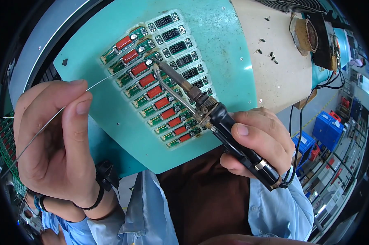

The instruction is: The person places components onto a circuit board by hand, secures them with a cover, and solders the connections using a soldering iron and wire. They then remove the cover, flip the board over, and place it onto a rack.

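Note:
My left hand [55, 134] pinches a thin strand of solder wire [101, 81] between thumb and forefinger. The wire's free end reaches the row of small green circuit boards [146, 80], each bearing a red rectangular component and a small round capacitor. In my right hand [264, 136] is a black-handled soldering iron [223, 118] with a thin metal tube along its shaft. Its tip is at the third board from the far end, close to the capacitor. The boards sit in slots of a teal plate [223, 41], beside a row of small black digit displays [177, 47].
Small dark component pieces [262, 40] lie scattered on the beige surface at right. Beyond them stand a brown worn pad [303, 34] and hanging black cables. Blue bins [327, 130] and shelving are farther right. A green rack [8, 139] and another person's arm [63, 209] appear at left.

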{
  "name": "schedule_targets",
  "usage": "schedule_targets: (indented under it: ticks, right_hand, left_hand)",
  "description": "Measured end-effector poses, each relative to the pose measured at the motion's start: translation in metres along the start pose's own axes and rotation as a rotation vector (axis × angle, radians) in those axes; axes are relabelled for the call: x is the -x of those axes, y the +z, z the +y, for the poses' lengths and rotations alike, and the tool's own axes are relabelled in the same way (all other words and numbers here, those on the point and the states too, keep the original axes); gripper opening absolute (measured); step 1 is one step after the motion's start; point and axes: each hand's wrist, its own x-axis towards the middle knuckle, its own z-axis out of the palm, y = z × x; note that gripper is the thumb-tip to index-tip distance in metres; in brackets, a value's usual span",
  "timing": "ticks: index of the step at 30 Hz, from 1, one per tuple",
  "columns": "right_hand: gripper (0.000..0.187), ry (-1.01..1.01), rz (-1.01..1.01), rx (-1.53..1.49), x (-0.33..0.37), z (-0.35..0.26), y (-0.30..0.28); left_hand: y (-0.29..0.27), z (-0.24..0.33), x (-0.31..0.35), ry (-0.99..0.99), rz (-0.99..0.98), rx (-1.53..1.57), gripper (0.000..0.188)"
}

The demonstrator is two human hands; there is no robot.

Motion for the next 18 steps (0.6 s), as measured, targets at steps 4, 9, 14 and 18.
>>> schedule_targets:
  ticks: [4, 9, 14, 18]
  right_hand:
    - [0.052, -0.004, 0.012, 0.001, 0.000, -0.001, 0.001]
    - [0.048, 0.032, 0.042, -0.027, -0.001, -0.004, 0.000]
    - [0.054, -0.024, 0.020, 0.034, 0.006, -0.006, -0.003]
    - [0.053, -0.026, 0.022, 0.019, 0.009, -0.007, -0.004]
  left_hand:
    - [0.000, -0.002, 0.000, 0.023, 0.003, 0.001, 0.012]
    - [-0.002, -0.001, 0.002, 0.039, 0.022, -0.026, 0.011]
    - [-0.006, 0.001, 0.007, 0.038, 0.038, -0.001, 0.012]
    - [-0.004, 0.005, 0.009, 0.035, 0.013, -0.027, 0.012]
